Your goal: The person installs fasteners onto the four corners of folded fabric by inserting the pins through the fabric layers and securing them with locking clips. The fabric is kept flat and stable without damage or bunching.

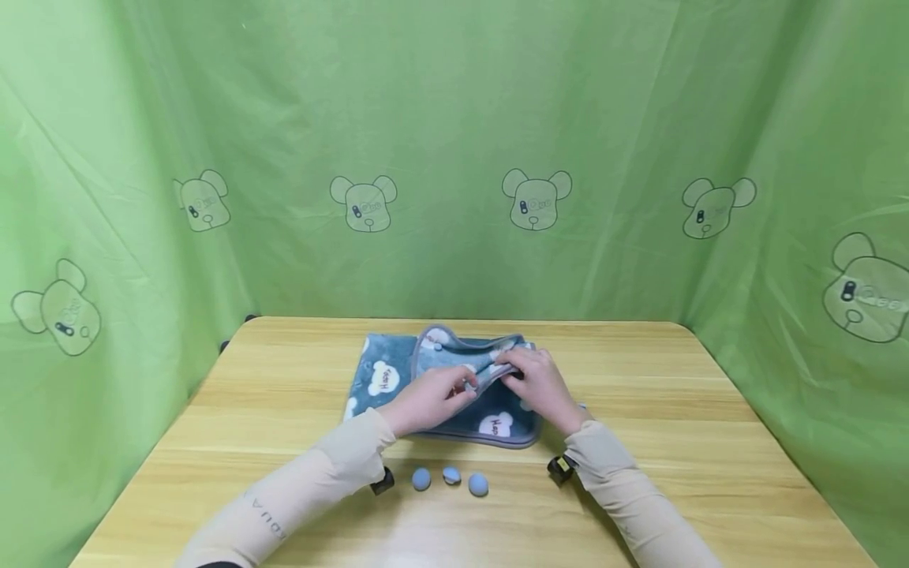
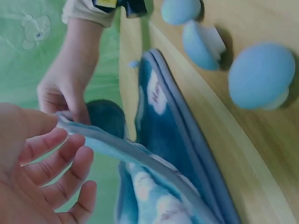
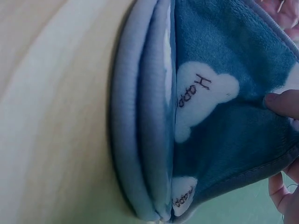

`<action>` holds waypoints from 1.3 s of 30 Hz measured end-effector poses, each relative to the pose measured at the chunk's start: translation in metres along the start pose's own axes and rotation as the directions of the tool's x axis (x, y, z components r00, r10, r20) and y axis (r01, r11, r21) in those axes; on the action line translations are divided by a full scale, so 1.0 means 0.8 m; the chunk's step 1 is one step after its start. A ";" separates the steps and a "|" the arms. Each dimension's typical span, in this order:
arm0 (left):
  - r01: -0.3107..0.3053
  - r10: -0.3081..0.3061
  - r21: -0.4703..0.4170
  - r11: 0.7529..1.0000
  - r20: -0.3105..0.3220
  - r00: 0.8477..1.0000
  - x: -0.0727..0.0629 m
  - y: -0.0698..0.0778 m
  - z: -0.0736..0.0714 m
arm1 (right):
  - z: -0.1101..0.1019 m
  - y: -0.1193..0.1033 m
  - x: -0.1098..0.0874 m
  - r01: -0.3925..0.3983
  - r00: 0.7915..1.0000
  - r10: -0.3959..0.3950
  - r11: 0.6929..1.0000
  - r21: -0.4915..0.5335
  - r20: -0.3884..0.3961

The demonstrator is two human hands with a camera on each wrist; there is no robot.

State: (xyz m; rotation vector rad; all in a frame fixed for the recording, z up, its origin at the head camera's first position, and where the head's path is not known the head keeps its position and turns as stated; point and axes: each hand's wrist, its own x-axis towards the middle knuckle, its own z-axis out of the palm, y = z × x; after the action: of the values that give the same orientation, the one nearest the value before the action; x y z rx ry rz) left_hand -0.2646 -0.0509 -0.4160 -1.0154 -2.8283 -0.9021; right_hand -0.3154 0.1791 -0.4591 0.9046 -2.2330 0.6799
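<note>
A folded teal fleece blanket (image 1: 379, 363) with white bear patches and grey-blue binding lies toward the table's back. Its upper layer is lifted and turned back. My left hand (image 1: 429, 398) has thumb and index finger pinching the bound edge, the other fingers loosely bent, as the left wrist view shows. Farther along that edge my right hand (image 1: 543, 386) grips the cloth, thumb on the fleece and fingers beneath it. In the right wrist view, two stacked bound edges (image 3: 145, 116) curve beside a patch reading "Happy". Part of the lower layer is hidden under my forearms and the raised flap.
Three light-blue mushroom-shaped knobs, left (image 1: 421, 479), middle (image 1: 451, 475) and right (image 1: 479, 484), lie in front of the blanket; the middle one is tipped. A small blue thing (image 1: 583, 406) shows beside my right wrist. Green curtains (image 1: 454, 260) surround the wooden table (image 1: 284, 347).
</note>
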 end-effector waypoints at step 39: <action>-0.536 0.385 0.317 0.782 0.430 0.817 -0.046 0.049 0.063 | -0.002 0.003 -0.004 -0.014 0.999 0.010 0.997 0.074 0.050</action>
State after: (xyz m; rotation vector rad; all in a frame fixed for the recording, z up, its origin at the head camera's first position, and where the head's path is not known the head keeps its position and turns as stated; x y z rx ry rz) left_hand -0.2036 -0.0219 -0.4450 -1.8165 -2.5947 -0.0444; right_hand -0.3152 0.1831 -0.4606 0.9555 -2.2715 0.7583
